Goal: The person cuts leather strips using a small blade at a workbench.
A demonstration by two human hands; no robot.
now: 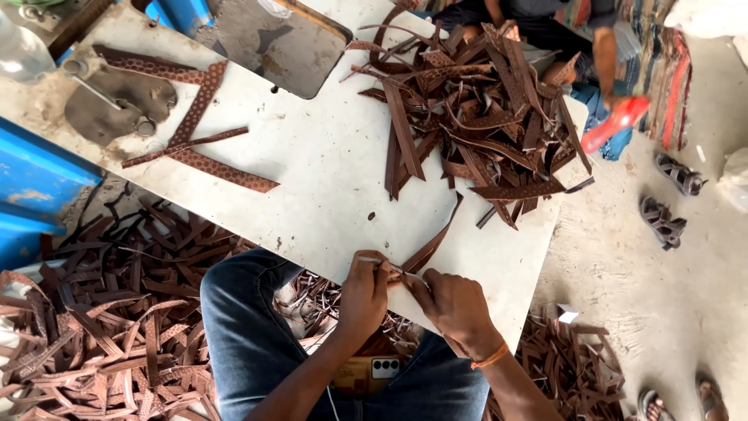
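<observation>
Left hand [364, 290] and right hand [452, 304] meet at the near edge of the white counter [327, 164]. Both sets of fingers pinch the near end of a long brown leather strip [433, 240], which runs away across the counter toward the brown strip pile [475, 109]. Left fingers possibly also hold a thin metal tool; unclear.

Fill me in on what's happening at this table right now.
A seated person works at the edge of a white table. The left hand holds a thin metal tool against the end of a brown strap, while the right hand pinches the same strap. A big pile of similar brown straps lies further up the table, and more scraps cover the floor. Another person's arm shows at the far side.
</observation>
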